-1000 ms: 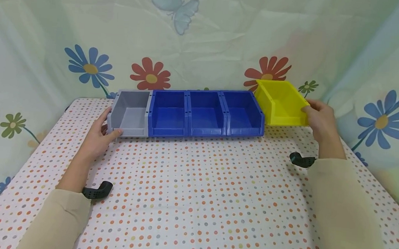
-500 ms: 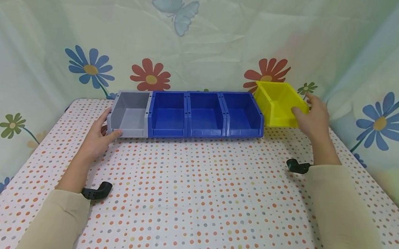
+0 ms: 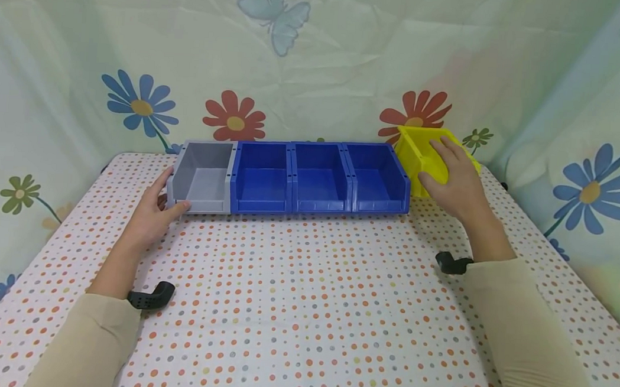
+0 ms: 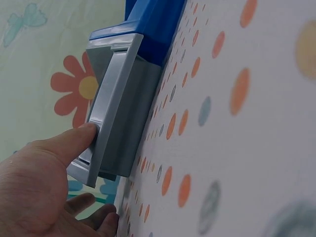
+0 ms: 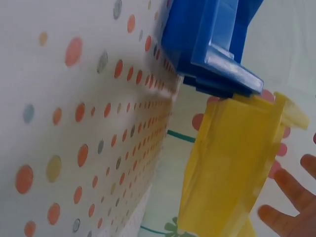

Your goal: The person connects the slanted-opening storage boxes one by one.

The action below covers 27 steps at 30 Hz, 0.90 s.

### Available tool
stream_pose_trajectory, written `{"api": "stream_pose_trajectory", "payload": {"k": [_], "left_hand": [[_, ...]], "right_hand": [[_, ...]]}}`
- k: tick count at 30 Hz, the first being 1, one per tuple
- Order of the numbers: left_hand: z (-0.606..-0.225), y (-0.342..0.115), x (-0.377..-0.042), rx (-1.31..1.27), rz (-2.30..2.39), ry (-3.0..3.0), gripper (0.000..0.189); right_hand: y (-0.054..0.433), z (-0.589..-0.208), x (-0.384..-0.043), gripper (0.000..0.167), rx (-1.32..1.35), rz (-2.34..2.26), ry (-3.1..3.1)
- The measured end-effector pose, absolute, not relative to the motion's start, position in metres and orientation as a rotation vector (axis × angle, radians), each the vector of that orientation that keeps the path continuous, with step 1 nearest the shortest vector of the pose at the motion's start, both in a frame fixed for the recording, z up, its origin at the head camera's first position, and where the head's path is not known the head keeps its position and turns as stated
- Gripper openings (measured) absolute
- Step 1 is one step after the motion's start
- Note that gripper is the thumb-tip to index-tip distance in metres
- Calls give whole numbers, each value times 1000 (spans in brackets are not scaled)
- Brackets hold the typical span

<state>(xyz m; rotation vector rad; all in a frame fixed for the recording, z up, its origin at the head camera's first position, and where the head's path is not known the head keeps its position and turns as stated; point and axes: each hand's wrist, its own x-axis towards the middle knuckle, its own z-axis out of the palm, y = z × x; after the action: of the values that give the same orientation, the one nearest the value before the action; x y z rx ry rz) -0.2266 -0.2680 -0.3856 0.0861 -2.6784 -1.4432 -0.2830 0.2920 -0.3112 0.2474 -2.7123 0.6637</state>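
Observation:
A grey storage bin [image 3: 204,172] stands at the left end of a joined row with several blue storage bins [image 3: 263,176]. My left hand [image 3: 151,219] holds its front left corner, thumb on the front lip and fingers along the outer side. The left wrist view shows the thumb [image 4: 81,140] pressed on that lip. At the row's right end, a yellow storage bin [image 5: 232,163] hangs against the last blue bin [image 5: 212,49], its base above the tabletop. My right hand [image 3: 457,182] is spread over the yellow bin's opening and front right side, fingers apart, hiding part of it.
A polka-dot cloth [image 3: 303,311] covers the table under and in front of the row. Close behind the bins hangs a floral curtain [image 3: 329,58], which also encloses both sides. Black wrist-worn devices [image 3: 151,296] jut from both sleeves.
My right hand has let go of the yellow bin's right side and moved left over its opening. The yellow bin settles slightly lower. My left hand stays on the grey bin.

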Motion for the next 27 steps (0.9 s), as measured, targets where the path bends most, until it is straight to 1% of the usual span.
{"api": "stream_pose_trajectory", "payload": {"k": [8,27], "left_hand": [[-385,-267,-228,77,-1457,-2682,89],[-384,-268,-226,78,-1457,-2676,88]], "right_hand": [[285,-318,-281,73,395,582,-2804],[281,-327,-286,77,389,577,-2820]]}}
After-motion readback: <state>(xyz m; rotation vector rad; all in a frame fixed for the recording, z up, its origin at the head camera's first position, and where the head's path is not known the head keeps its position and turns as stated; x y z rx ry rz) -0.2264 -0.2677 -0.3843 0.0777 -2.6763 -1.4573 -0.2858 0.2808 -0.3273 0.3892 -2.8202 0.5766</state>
